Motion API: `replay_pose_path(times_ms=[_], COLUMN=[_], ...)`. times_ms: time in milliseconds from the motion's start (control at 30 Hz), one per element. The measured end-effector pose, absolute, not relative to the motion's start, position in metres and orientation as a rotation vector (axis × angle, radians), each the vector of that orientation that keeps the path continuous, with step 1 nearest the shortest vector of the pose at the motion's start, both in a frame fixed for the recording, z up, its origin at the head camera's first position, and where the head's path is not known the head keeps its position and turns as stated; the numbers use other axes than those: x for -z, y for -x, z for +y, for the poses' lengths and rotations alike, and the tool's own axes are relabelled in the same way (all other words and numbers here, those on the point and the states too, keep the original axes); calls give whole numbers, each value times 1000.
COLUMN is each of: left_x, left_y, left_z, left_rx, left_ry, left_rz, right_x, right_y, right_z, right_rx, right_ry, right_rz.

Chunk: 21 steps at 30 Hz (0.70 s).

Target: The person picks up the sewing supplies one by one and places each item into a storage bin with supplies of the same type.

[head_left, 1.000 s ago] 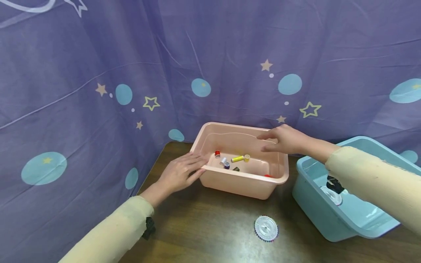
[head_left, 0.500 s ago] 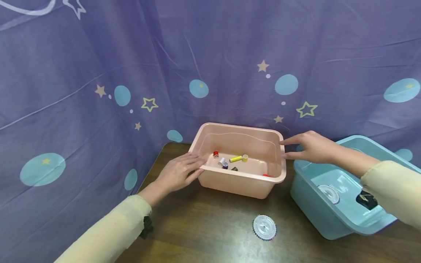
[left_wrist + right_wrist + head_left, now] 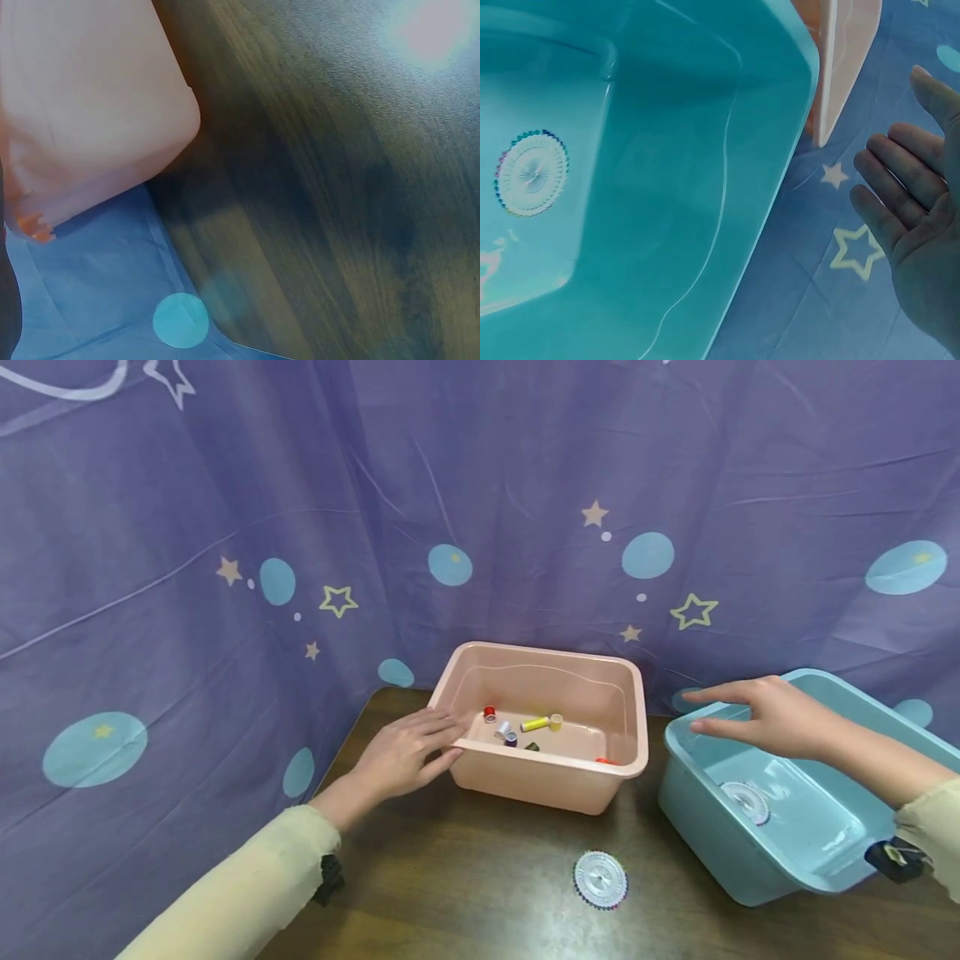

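My left hand point(image 3: 405, 752) rests on the left front corner of a pink plastic basin point(image 3: 540, 789), its fingers extended over the rim. Inside lie small thread spools: a red spool point(image 3: 489, 714), a white spool point(image 3: 503, 729), a yellow spool point(image 3: 535, 724) and several others. A red thing point(image 3: 604, 761) is partly hidden behind the front wall. My right hand point(image 3: 780, 718) hovers over the left rim of a light-blue basin point(image 3: 712, 831), holding nothing, fingers apart from the thumb. In that basin lies a round wheel of pins point(image 3: 532, 172).
A second pin wheel point(image 3: 600, 879) lies flat on the brown wooden table point(image 3: 442, 877), in front of the gap between the basins. A purple curtain point(image 3: 517, 485) with stars hangs close behind both basins and along the left side.
My right hand has moved rightward from above the pink basin, past its right rim, to over the blue basin. My left hand has stayed on the pink rim.
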<state>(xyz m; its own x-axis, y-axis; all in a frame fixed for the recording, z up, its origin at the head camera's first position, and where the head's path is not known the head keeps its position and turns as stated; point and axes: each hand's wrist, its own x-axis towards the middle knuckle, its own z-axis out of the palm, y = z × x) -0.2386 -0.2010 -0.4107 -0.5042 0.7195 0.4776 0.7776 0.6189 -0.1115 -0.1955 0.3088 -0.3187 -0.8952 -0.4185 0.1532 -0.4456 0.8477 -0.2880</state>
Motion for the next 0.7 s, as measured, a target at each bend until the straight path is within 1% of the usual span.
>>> replay_pose_path(times_ms=[233,467,700], left_x=[404,397,392], left_y=[238,230,219], left_z=[-196,-190,-185], left_rx=[207,232,211], left_ry=[1208,1275,1350], left_rz=[-2302,-2267,-2221], right_x=[325,331,342], right_y=[182,168,151], right_z=[335,357,380], right_rx=[-462,-453,-388], right_ry=[-614,-474,-455], right_rz=[-2873,-2928,-2881])
